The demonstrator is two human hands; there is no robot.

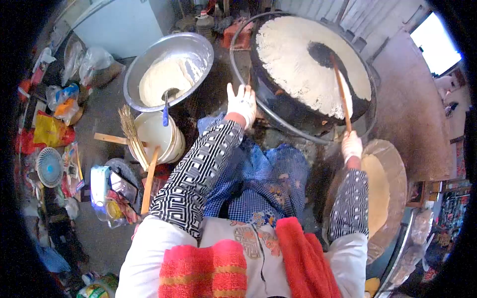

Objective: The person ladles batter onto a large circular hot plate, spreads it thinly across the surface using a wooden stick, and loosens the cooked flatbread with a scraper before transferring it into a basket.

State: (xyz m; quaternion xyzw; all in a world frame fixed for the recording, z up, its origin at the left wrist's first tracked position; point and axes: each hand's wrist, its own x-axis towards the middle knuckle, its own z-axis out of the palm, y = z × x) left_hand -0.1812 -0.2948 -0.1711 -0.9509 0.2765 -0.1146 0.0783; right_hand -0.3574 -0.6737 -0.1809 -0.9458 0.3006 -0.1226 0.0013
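Right hand (352, 146): closed on the handle end of a wooden spreader (342, 94), which lies across pale batter (298, 54) on a round black griddle (278, 97); fingertips hard to make out. Left hand (242, 105): gloved, open, fingers spread, near the metal ring (278, 120) around the griddle; I cannot tell whether it touches. Basin ladle (166, 111): scoop partly hidden.

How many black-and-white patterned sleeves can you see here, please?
2: the left sleeve, near the white bucket, and the right sleeve, below the right hand.
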